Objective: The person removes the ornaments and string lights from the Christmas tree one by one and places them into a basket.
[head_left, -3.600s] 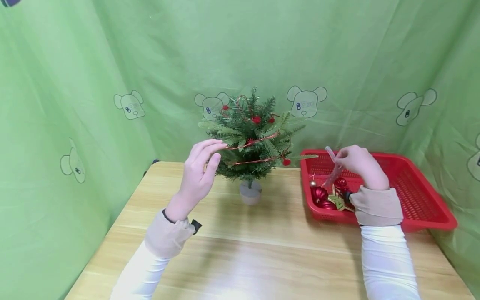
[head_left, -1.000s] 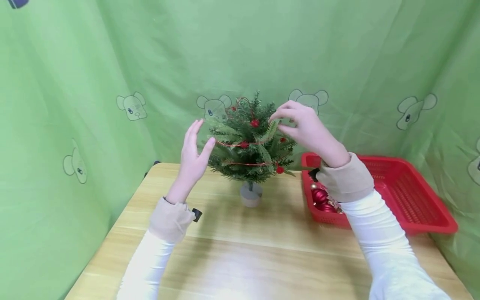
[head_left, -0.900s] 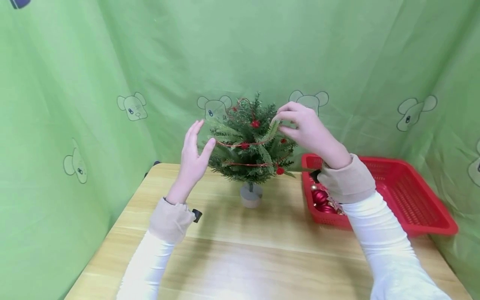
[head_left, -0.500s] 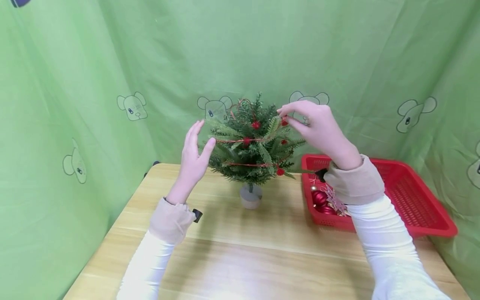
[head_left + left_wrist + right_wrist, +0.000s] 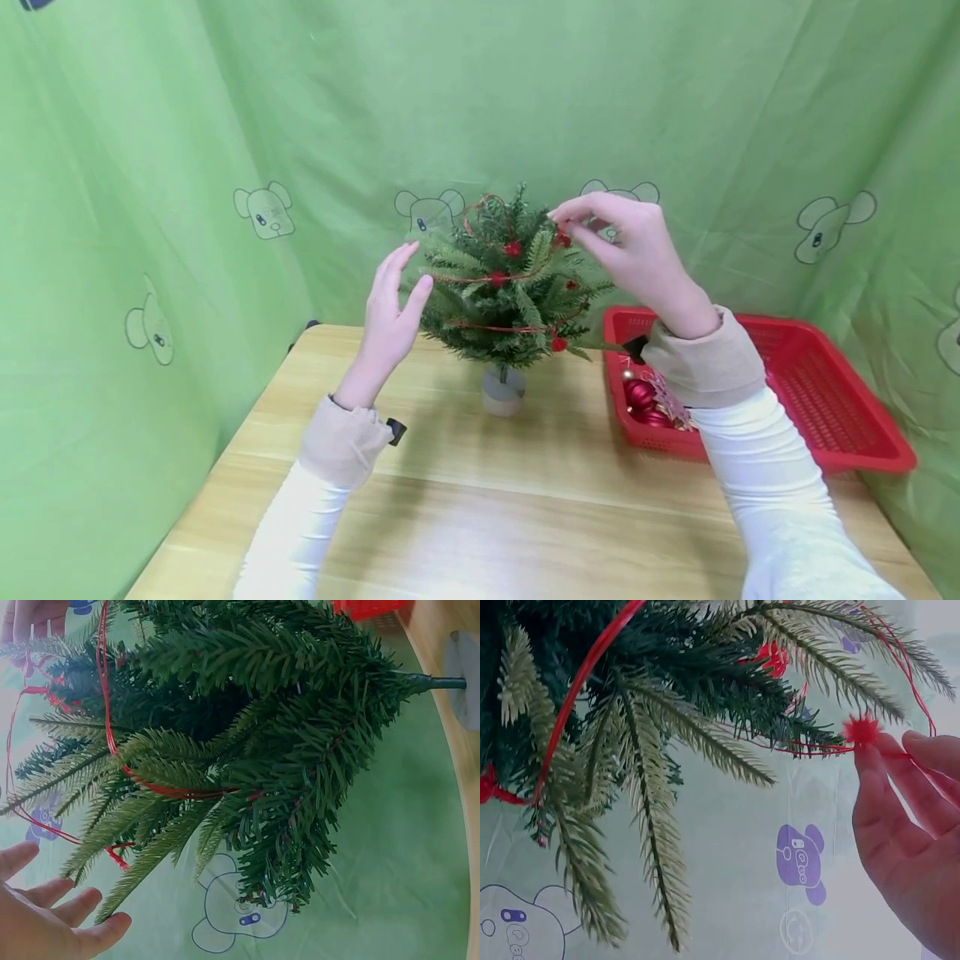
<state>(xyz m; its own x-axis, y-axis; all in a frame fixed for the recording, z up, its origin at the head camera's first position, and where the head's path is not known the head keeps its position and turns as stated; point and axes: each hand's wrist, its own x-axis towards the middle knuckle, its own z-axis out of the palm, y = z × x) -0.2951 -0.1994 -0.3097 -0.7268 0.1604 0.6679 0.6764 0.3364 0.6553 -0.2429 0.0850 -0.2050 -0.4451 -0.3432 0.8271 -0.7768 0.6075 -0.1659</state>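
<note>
A small artificial Christmas tree [image 5: 531, 310] stands upright on a pale round base [image 5: 501, 398]. A thin red string garland [image 5: 109, 724] with red pom-poms [image 5: 512, 249] loops round its branches. My right hand [image 5: 647, 250] is at the tree's upper right, pinching the garland string beside a red pom-pom [image 5: 862, 730] between thumb and fingers. On the other side, my left hand [image 5: 390, 321] is held up with fingers spread and thumb apart, holding nothing. Its fingertips [image 5: 112, 927] are close to a branch tip in the left wrist view; I cannot tell whether they touch.
A red plastic basket [image 5: 873, 454] sits at the table's right, partly behind my right forearm. Inside are red ball ornaments [image 5: 640, 393] and a pink glittery ornament [image 5: 669, 398]. The wooden table [image 5: 465, 517] is enclosed by green curtains [image 5: 480, 100] behind and at the sides.
My right hand, earlier holding a pink glittery strip over the basket, has come to the tree's right side. Over the last second it shifted slightly with the garland. My left hand moved up a little.
</note>
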